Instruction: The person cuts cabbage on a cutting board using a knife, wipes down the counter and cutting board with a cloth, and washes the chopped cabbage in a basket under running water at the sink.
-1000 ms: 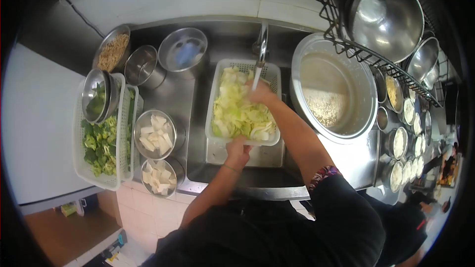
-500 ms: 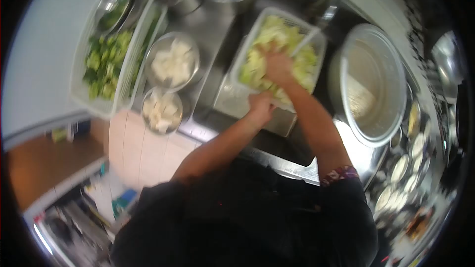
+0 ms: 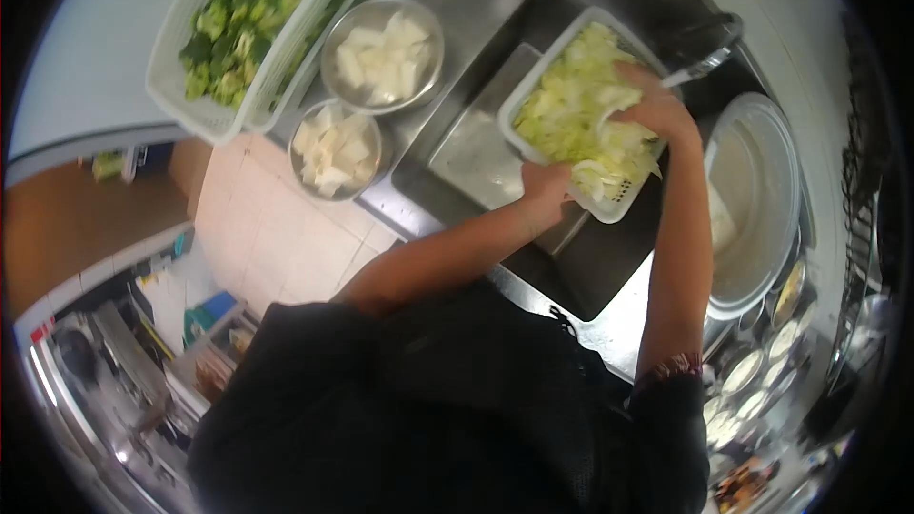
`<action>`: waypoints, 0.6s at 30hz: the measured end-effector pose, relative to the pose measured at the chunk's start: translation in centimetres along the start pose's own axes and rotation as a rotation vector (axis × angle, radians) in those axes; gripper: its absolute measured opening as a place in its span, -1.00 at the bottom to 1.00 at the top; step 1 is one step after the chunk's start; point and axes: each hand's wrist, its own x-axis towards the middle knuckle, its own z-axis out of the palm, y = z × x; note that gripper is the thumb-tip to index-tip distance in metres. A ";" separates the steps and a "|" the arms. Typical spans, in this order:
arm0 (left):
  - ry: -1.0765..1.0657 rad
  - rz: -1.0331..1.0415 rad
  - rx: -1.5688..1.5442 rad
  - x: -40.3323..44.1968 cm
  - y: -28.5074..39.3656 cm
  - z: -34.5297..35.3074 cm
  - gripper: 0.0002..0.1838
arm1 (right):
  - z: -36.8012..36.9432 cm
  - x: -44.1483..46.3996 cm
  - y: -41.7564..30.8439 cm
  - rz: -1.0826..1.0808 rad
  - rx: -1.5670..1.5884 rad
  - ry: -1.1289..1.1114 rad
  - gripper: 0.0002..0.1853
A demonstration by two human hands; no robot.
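A white perforated basket point(image 3: 545, 65), full of chopped pale green cabbage point(image 3: 576, 95), sits in the metal sink. My left hand point(image 3: 546, 194) grips the basket's near rim, its fingertips partly hidden. At the right side of the basket, my right hand point(image 3: 664, 112) is curled around some of the cabbage, thumb and fingers among the leaves. Close to that hand, a faucet point(image 3: 709, 62) reaches over the sink with a white stream of water at its mouth.
Left of the sink stand two metal bowls of white chunks, one farther back point(image 3: 433, 71) and one nearer point(image 3: 373, 181). Beyond them is a white basket of broccoli point(image 3: 228, 48). A large whitish tub point(image 3: 776, 200) stands to the right, with several small dishes point(image 3: 743, 371) near it.
My right hand has moved from the middle of the cabbage to its right side and closed on some leaves. My left hand stays at the near rim. The camera view has shifted.
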 end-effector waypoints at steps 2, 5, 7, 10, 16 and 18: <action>-0.067 -0.018 0.042 0.3 -0.4 -0.3 -0.67 | 2.7 2.0 3.6 0.237 0.321 -0.006 0.24; -0.107 -0.071 -0.042 -0.1 0.3 -0.8 -0.78 | 7.7 2.5 3.3 0.328 0.171 0.097 0.28; -0.056 -0.110 -0.020 0.9 -0.2 -1.3 -0.83 | 7.1 1.5 0.6 0.367 0.085 -0.004 0.22; 0.046 -0.106 -0.003 0.1 0.3 -0.3 -0.88 | 6.1 1.1 -0.6 0.314 -0.002 -0.065 0.10; -0.014 -0.102 0.026 0.2 0.1 -0.5 -0.91 | 0.9 -1.8 -4.9 0.228 -0.044 -0.112 -0.03; -0.014 -0.115 0.058 1.2 -0.3 -1.3 -0.90 | 2.4 -3.4 -7.4 0.186 -0.205 -0.135 -0.01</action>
